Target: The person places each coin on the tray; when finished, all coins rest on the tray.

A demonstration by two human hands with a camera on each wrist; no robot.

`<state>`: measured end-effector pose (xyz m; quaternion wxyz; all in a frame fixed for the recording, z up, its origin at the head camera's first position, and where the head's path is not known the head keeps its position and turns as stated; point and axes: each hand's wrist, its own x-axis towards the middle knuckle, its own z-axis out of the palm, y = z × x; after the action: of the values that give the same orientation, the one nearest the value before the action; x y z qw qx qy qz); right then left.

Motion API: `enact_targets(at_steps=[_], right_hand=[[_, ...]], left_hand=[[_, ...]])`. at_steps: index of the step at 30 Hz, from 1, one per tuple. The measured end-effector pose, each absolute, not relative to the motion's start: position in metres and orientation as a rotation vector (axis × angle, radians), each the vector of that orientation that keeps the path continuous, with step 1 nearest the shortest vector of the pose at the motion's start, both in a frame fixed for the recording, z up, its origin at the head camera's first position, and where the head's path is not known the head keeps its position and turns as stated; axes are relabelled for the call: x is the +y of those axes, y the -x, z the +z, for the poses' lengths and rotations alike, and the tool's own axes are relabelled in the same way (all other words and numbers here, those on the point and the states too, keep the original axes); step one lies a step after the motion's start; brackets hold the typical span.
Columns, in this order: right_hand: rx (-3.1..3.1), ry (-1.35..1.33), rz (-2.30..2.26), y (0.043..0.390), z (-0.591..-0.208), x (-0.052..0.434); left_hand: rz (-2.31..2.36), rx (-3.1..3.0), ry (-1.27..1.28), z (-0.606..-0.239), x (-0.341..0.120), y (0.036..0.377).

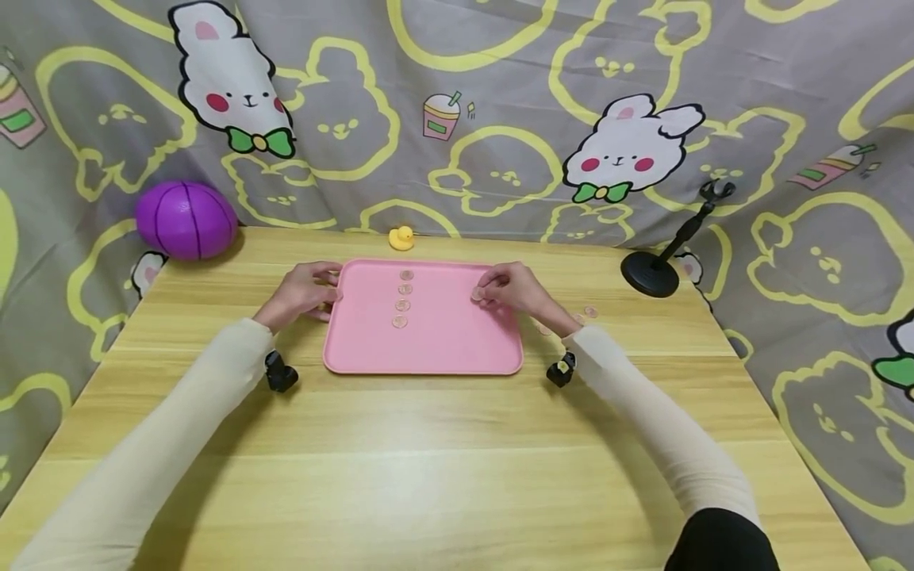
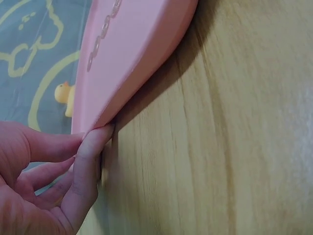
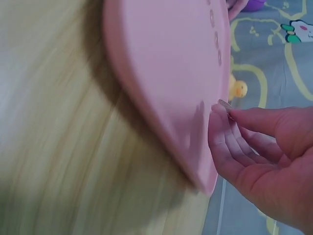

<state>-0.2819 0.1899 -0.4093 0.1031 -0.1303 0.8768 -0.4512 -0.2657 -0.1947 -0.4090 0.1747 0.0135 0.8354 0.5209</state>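
A person's right hand [image 1: 516, 292] is pinching a small clear disc [image 3: 225, 104] between thumb and fingertips just over the 3 o'clock rim of a pink tray [image 1: 443, 349] lying on the wooden counter [image 1: 428, 460]. The left hand [image 1: 303, 292], fingers curled, is pressing its fingertips [image 2: 100, 134] against the tray's 9 o'clock edge. Four discs [image 1: 403, 298] are lying in a column at the tray's 12 o'clock end, with spares [image 1: 589, 312] waiting on the counter at 3 o'clock. The risk: the thin disc could slip from so light a pinch, or a nudge on the rim could jolt the tray and scatter the column.
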Motion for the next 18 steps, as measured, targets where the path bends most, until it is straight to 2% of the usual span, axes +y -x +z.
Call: enact_targets(at_steps=[18], right_hand=[[2.202, 0.389, -1.477, 0.267, -0.411, 0.126]], left_hand=[[1.472, 2.346, -0.053, -0.407, -0.196, 0.267]])
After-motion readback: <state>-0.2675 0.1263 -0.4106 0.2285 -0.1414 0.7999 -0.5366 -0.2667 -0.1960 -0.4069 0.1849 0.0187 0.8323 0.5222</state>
